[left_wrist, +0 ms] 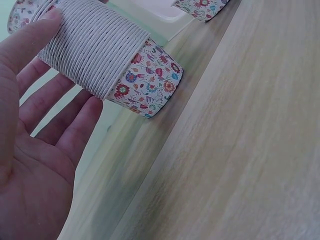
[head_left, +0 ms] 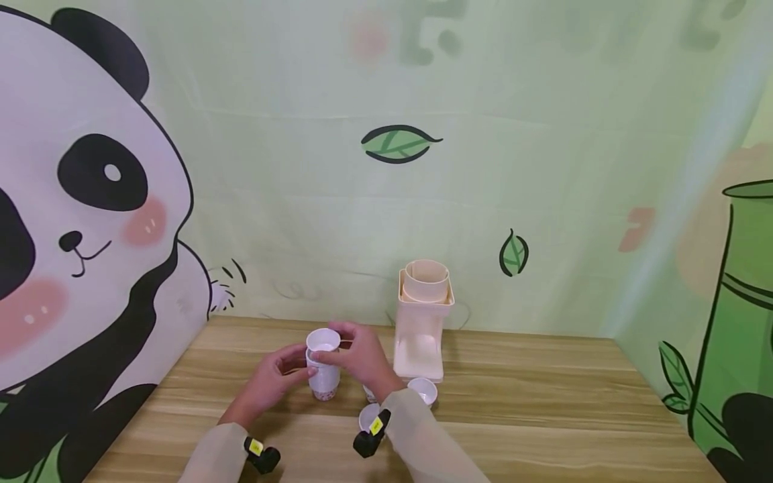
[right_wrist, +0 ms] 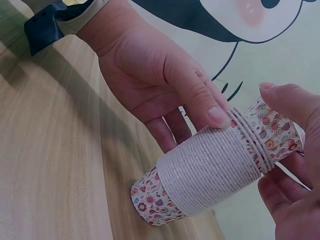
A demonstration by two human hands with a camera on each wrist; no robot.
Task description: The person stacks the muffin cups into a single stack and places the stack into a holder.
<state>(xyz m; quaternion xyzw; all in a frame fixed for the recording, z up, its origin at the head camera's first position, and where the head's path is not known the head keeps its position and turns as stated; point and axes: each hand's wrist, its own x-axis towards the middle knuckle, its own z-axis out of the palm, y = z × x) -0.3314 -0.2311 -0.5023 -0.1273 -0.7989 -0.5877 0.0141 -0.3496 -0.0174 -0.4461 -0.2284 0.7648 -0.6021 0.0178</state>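
A tall stack of nested paper cups (head_left: 324, 384) with a floral print stands upright on the table, its many rims forming a ridged white band (left_wrist: 95, 47). My left hand (head_left: 272, 384) holds the stack's side, thumb and fingers around the upper part. At the top, my right hand (head_left: 367, 355) grips the uppermost cup (right_wrist: 274, 132) between thumb and fingers. That cup sits raised above the others, and a few rims below it stand slightly apart from the band. The lower floral part of the bottom cup (right_wrist: 155, 200) is uncovered.
Behind and to the right stands a pale pink dispenser-like stand (head_left: 419, 335) with a round holder on top. Near its base is a single cup (head_left: 423, 390). Another cup (head_left: 369, 417) is partly behind the right wrist's camera. A printed panda backdrop (head_left: 290, 168) rises behind the table.
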